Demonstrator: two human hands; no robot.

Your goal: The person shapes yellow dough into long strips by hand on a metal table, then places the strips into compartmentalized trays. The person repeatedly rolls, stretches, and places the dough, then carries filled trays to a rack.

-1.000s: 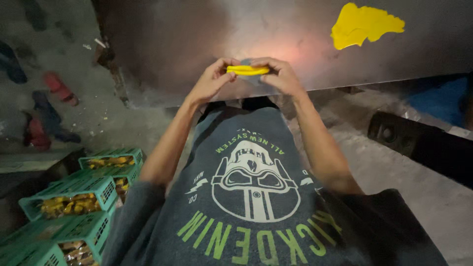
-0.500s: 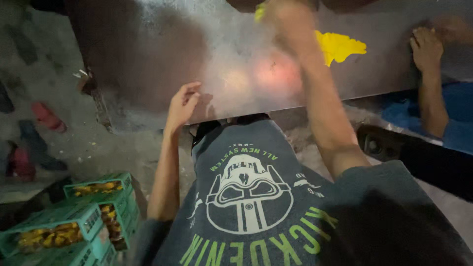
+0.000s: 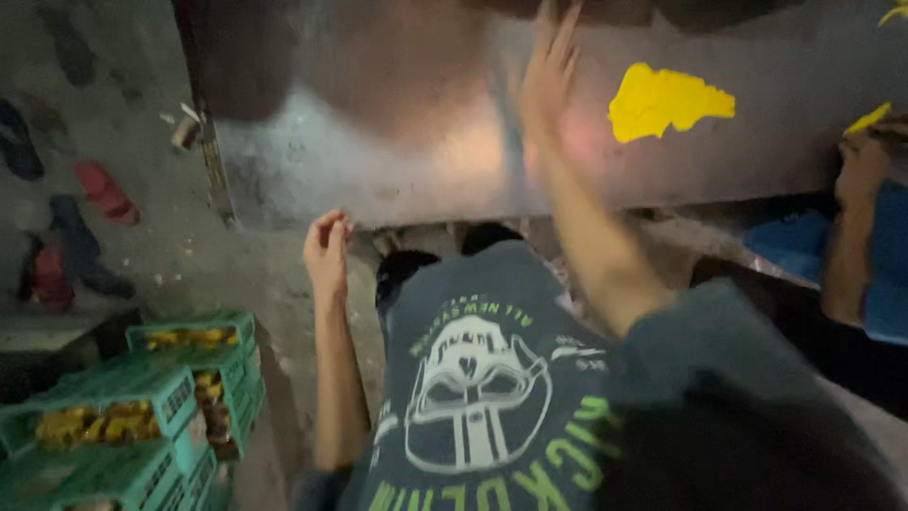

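My right hand (image 3: 549,85) reaches out over a dull metal tabletop (image 3: 378,142), fingers spread, blurred, with nothing in it. A flat yellow patch of soft material (image 3: 667,99) lies on the metal just right of that hand. My left hand (image 3: 326,251) hangs at the table's near edge with its fingers loosely curled and empty. A dark green printed shirt (image 3: 473,397) fills the lower middle of the view.
Another person's hand (image 3: 861,170) rests at the table's right end beside a small yellow piece (image 3: 868,118). Green plastic crates (image 3: 142,407) with yellow contents are stacked at lower left. Sandals (image 3: 104,189) lie on the grey floor at left.
Both hands held a flat yellow piece together at the table. They have since parted: the right one reached out over the metal and the left dropped to the edge, both empty.
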